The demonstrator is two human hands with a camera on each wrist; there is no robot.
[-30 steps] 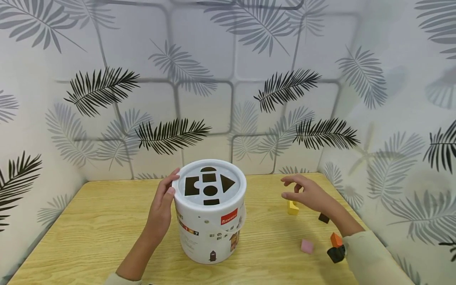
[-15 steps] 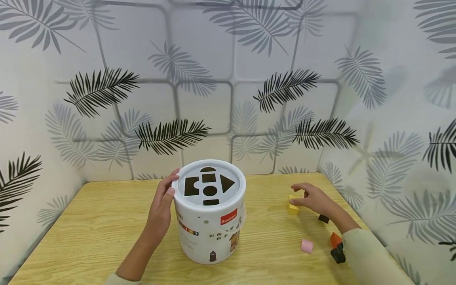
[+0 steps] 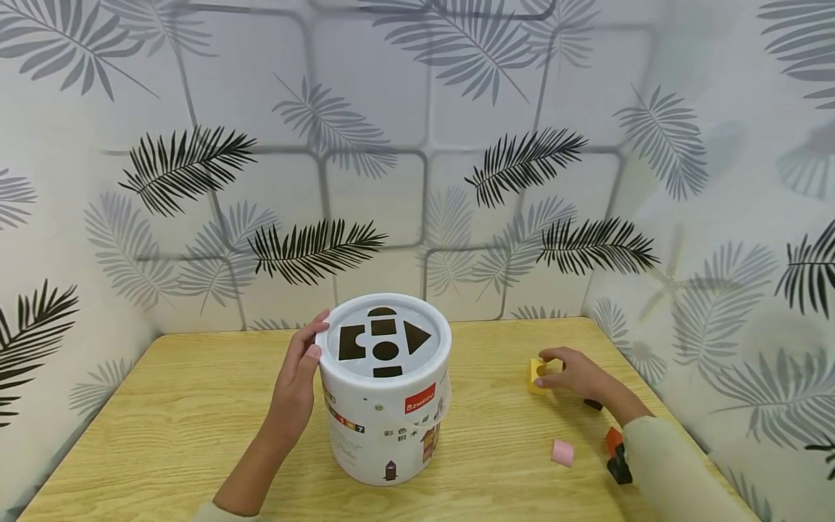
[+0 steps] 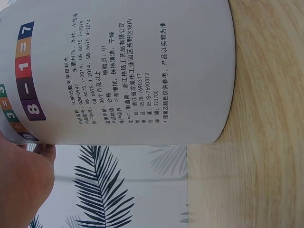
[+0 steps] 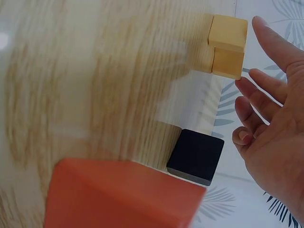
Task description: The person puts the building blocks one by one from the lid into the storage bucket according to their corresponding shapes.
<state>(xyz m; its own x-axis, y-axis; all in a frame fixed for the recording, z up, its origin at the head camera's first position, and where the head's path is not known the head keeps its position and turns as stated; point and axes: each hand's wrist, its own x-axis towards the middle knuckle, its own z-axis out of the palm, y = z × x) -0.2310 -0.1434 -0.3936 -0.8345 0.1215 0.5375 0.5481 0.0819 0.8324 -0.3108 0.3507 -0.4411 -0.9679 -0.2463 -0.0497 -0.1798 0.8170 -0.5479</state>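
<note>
A white bucket [image 3: 385,428] with a lid [image 3: 352,370] of cut-out shapes stands upright on the table. My left hand [image 3: 295,388] rests against its upper left side, fingers and thumb at the lid's rim; part of that hand [image 4: 23,180] shows in the left wrist view beside the printed wall [image 4: 156,71]. My right hand [image 3: 580,375] is at a yellow block [image 3: 536,377], thumb and forefinger on either side of it. In the right wrist view, the spread fingers of this hand [image 5: 280,118] lie close beside the yellow block [image 5: 228,35], which stands on the table.
Right of the bucket lie a pink block [image 3: 562,452], an orange block [image 3: 613,439] and black pieces [image 3: 620,465], with a dark block [image 3: 593,404] partly under the right forearm. Leaf-patterned walls [image 3: 391,217] border the wooden table [image 3: 196,406].
My right hand has lowered and shifted right to the yellow block, its thumb and forefinger now around it. The left hand and the bucket have not visibly moved.
</note>
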